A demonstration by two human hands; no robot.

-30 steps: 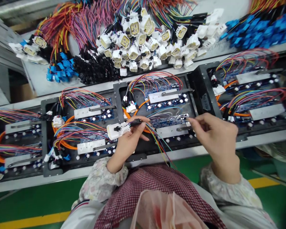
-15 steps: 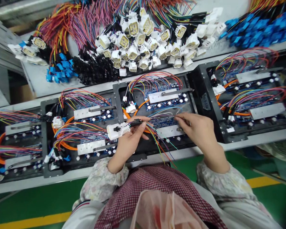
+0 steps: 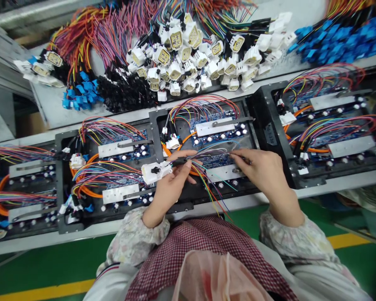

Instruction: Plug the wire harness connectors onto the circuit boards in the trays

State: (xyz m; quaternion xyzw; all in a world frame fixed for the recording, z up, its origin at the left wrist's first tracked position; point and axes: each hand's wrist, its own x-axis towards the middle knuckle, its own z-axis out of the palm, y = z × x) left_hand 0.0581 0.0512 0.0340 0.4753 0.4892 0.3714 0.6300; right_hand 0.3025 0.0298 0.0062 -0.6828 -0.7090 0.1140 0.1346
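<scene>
My left hand (image 3: 172, 184) is closed around a wire harness just behind its white connector (image 3: 155, 172). From it, loose red, yellow, green and purple wires (image 3: 213, 194) fan out to the right and hang over the tray's near edge. Several thin wires from the harness arch across to a blue circuit board (image 3: 217, 160). At that board's far edge, my right hand (image 3: 258, 169) pinches a wire end between thumb and forefinger; the fingertips hide the exact spot. A silver metal bar (image 3: 222, 172) lies along the board, below my right fingertips.
Behind this board sits another wired board with its own silver bar (image 3: 214, 126). Black trays with wired boards continue left and right (image 3: 271, 133). Heaped on the shelf behind are white connectors (image 3: 184, 54), blue connectors (image 3: 341, 39) and black ones (image 3: 125, 85).
Both hands keep nearly the same place and grip. The loose wires by my left hand have shifted slightly, and the whole view has moved a little.
</scene>
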